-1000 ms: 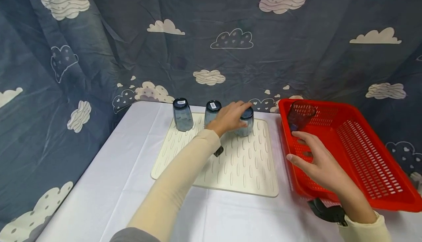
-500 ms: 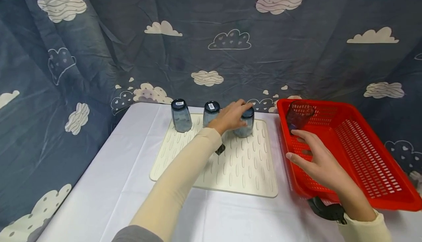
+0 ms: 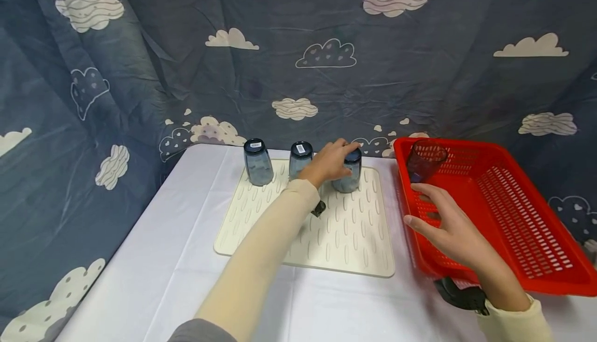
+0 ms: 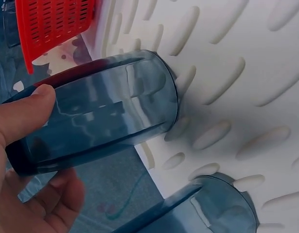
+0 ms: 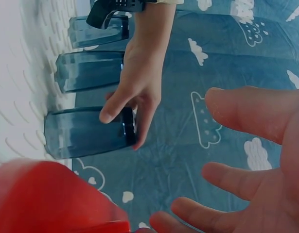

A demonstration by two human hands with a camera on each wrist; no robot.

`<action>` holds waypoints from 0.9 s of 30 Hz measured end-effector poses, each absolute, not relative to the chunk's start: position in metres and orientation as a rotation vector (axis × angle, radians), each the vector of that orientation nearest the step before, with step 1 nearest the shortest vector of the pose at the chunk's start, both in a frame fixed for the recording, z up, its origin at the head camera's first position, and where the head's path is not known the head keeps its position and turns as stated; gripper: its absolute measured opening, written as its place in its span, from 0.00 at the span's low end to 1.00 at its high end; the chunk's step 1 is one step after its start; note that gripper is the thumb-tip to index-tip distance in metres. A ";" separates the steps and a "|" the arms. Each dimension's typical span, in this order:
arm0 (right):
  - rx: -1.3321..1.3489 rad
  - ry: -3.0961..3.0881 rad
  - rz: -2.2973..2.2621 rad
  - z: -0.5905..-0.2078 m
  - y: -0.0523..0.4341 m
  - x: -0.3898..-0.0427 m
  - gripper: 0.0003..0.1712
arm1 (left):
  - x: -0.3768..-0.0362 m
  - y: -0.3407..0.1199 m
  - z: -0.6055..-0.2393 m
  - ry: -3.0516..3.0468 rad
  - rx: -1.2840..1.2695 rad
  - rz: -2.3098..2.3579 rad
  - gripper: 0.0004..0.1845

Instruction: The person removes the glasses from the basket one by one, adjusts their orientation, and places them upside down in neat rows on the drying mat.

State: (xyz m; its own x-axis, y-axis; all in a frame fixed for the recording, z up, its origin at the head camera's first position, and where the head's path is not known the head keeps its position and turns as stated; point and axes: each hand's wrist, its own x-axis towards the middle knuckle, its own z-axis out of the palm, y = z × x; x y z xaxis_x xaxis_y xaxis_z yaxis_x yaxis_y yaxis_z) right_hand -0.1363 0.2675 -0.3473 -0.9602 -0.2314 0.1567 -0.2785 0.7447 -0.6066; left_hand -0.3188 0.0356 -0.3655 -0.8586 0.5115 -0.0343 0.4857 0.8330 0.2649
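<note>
Three blue-tinted drinking glasses stand upside down in a row along the far edge of a cream ridged drying mat [image 3: 336, 238]. My left hand [image 3: 329, 165] grips the rightmost glass [image 4: 105, 104] near its upturned base, thumb on one side and fingers on the other. The glass's rim is down at the mat. The middle glass [image 3: 300, 161] is partly behind my left hand, and the left glass [image 3: 258, 163] stands farther along. My right hand [image 3: 450, 228] hovers at the left rim of a red basket [image 3: 471, 176], fingers spread and nothing held.
Another glass [image 3: 425, 159] leans in the far left corner of the red basket. A white cloth [image 3: 177, 223] covers the table. Behind it hangs a dark blue curtain [image 3: 261, 83] with cloud prints. Each wrist wears a black camera mount [image 3: 462, 295].
My left hand and the rightmost glass have shifted slightly to the right. My right hand stays almost still beside the red basket, and the other glasses have not moved.
</note>
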 end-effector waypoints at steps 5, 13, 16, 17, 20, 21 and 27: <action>0.425 -2.882 1.028 -0.348 0.266 -0.136 0.44 | -0.318 0.036 -0.369 2.909 0.743 0.383 0.42; 0.416 -2.905 1.036 -0.349 0.265 -0.135 0.44 | -0.315 0.036 -0.375 2.918 0.681 0.458 0.42; 0.412 -2.908 1.032 -0.348 0.264 -0.135 0.44 | -0.315 0.037 -0.378 2.919 0.678 0.501 0.43; 0.410 -2.911 1.031 -0.348 0.264 -0.134 0.44 | -0.315 0.038 -0.378 2.920 0.678 0.511 0.43; 0.406 -2.916 1.027 -0.348 0.263 -0.134 0.45 | -0.314 0.040 -0.380 2.924 0.670 0.517 0.43; 0.406 -2.917 1.029 -0.347 0.263 -0.134 0.45 | -0.314 0.040 -0.380 2.929 0.666 0.512 0.43; 0.412 -2.882 1.021 -0.343 0.268 -0.132 0.45 | -0.309 0.043 -0.379 3.026 0.634 0.477 0.41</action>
